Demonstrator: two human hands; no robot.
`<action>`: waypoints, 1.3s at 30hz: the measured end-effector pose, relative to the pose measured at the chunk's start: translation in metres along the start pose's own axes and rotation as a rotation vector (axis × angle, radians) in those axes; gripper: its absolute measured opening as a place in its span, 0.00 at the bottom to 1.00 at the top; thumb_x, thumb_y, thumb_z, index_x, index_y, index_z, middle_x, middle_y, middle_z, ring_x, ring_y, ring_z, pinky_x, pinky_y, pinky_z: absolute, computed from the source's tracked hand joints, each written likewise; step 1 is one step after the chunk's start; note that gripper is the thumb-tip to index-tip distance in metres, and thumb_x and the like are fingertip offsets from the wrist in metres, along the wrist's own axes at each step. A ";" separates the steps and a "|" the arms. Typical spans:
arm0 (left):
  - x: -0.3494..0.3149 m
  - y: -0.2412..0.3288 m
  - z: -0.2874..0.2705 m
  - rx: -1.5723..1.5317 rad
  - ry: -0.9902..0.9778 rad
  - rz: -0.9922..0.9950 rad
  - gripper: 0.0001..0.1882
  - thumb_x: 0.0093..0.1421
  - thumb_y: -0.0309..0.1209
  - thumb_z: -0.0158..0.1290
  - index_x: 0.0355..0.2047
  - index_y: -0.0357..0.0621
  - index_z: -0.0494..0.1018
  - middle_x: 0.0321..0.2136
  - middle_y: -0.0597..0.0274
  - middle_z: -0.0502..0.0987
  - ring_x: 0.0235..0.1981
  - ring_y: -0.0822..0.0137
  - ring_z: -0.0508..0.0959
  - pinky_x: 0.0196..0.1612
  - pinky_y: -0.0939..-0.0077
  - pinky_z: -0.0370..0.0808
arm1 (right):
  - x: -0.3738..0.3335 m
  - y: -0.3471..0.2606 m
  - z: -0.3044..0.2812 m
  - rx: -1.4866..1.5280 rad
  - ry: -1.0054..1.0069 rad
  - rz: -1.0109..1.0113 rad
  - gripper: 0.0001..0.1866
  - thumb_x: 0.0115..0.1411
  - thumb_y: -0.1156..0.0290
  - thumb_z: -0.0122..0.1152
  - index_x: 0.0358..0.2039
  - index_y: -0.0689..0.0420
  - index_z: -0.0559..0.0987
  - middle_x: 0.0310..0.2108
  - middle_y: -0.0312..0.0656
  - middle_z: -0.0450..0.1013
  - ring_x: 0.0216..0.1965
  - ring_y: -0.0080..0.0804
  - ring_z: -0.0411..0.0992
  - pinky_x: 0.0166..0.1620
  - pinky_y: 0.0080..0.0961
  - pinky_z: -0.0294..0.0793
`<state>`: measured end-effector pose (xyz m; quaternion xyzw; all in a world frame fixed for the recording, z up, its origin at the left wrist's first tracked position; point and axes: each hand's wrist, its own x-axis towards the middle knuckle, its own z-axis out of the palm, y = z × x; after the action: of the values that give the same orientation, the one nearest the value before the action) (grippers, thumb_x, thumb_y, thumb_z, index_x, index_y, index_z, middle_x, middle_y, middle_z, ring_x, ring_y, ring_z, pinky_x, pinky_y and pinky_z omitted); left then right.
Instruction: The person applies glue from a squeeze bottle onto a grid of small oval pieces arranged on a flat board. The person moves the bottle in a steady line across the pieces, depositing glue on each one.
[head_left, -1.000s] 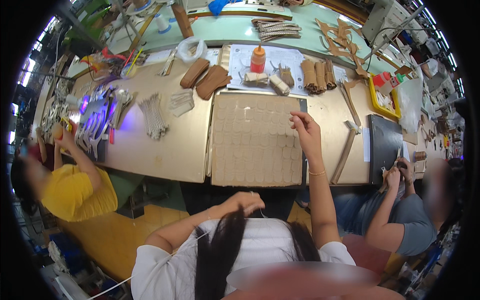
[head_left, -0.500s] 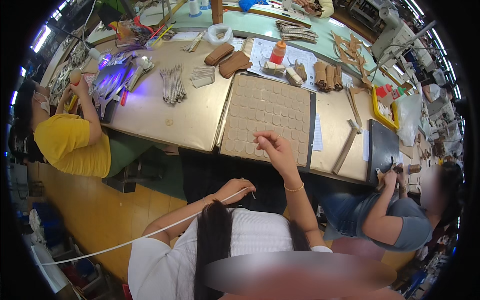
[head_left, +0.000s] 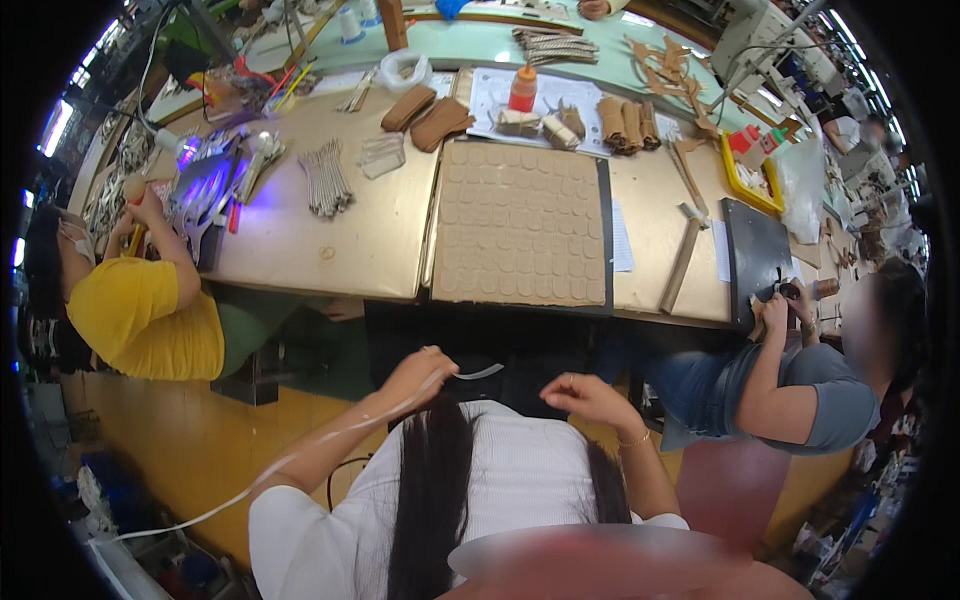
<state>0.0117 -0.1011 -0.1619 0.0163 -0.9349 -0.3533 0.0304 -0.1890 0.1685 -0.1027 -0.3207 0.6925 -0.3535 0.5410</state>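
A narrow white strip comes up from the lower left along my left forearm. My left hand is closed on it in front of my chest, and its loose end sticks out past the fingers to the right. My right hand hovers to the right of that end, apart from it, with fingers bent and tips pinched together; anything between them is too small to make out. Beyond both hands, a tan board with rows of rounded tabs lies at the table's near edge.
Brown strip bundles, an orange-capped bottle and printed sheets stand behind the board. A hammer-like tool lies to the right, near a yellow tray. Co-workers sit on the left, in a yellow shirt, and on the right.
My right hand has drawn back from over the board toward my body. My left hand has shifted left with the strip, whose loose end now points right. The view has tilted slightly.
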 end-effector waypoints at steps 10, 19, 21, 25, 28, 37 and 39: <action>-0.060 0.037 -0.034 -0.633 -0.082 -0.797 0.16 0.68 0.39 0.45 0.34 0.41 0.76 0.20 0.57 0.76 0.24 0.64 0.76 0.32 0.69 0.72 | -0.021 0.032 0.041 0.412 0.017 0.413 0.19 0.69 0.58 0.40 0.40 0.55 0.78 0.35 0.33 0.73 0.36 0.20 0.68 0.43 0.15 0.68; -0.080 0.004 0.003 -0.756 -0.190 -0.990 0.18 0.69 0.41 0.43 0.32 0.40 0.73 0.25 0.54 0.74 0.28 0.65 0.73 0.37 0.69 0.70 | -0.004 0.038 0.016 0.751 -0.173 0.396 0.13 0.68 0.60 0.48 0.35 0.55 0.76 0.29 0.27 0.71 0.31 0.13 0.65 0.38 0.11 0.66; -0.079 0.006 0.003 -0.689 -0.180 -0.953 0.18 0.70 0.41 0.43 0.32 0.39 0.73 0.24 0.56 0.74 0.28 0.67 0.72 0.36 0.71 0.70 | 0.003 0.048 0.017 0.711 -0.132 0.382 0.12 0.68 0.61 0.51 0.33 0.56 0.74 0.28 0.26 0.69 0.30 0.11 0.63 0.36 0.11 0.64; -0.066 0.017 -0.009 -0.732 0.070 -0.875 0.17 0.69 0.38 0.43 0.31 0.39 0.73 0.22 0.61 0.72 0.27 0.71 0.71 0.35 0.73 0.70 | 0.019 0.069 0.031 0.506 0.117 0.218 0.13 0.68 0.59 0.54 0.33 0.55 0.71 0.27 0.24 0.63 0.29 0.10 0.58 0.33 0.12 0.61; -0.057 0.012 -0.013 -0.922 0.191 -0.901 0.17 0.69 0.37 0.44 0.29 0.38 0.72 0.22 0.62 0.72 0.27 0.71 0.71 0.34 0.73 0.70 | 0.025 0.079 0.045 0.389 0.279 0.089 0.14 0.68 0.58 0.53 0.33 0.56 0.70 0.24 0.29 0.65 0.26 0.17 0.62 0.30 0.19 0.64; -0.074 -0.027 0.028 -0.277 0.274 -0.752 0.10 0.68 0.32 0.43 0.34 0.39 0.69 0.28 0.40 0.74 0.29 0.38 0.73 0.30 0.54 0.68 | 0.038 0.086 0.067 -0.293 0.503 0.251 0.12 0.67 0.58 0.50 0.37 0.54 0.70 0.27 0.57 0.73 0.32 0.61 0.74 0.33 0.46 0.71; -0.078 -0.018 0.031 -0.343 0.295 -0.818 0.09 0.68 0.32 0.43 0.35 0.40 0.69 0.27 0.41 0.73 0.29 0.39 0.74 0.30 0.53 0.67 | 0.031 0.088 0.066 -0.365 0.557 0.320 0.13 0.66 0.56 0.52 0.35 0.54 0.70 0.23 0.51 0.72 0.27 0.49 0.75 0.31 0.42 0.71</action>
<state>0.0877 -0.0896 -0.2004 0.4285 -0.7655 -0.4795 0.0234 -0.1361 0.1813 -0.2036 -0.1910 0.9063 -0.2087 0.3140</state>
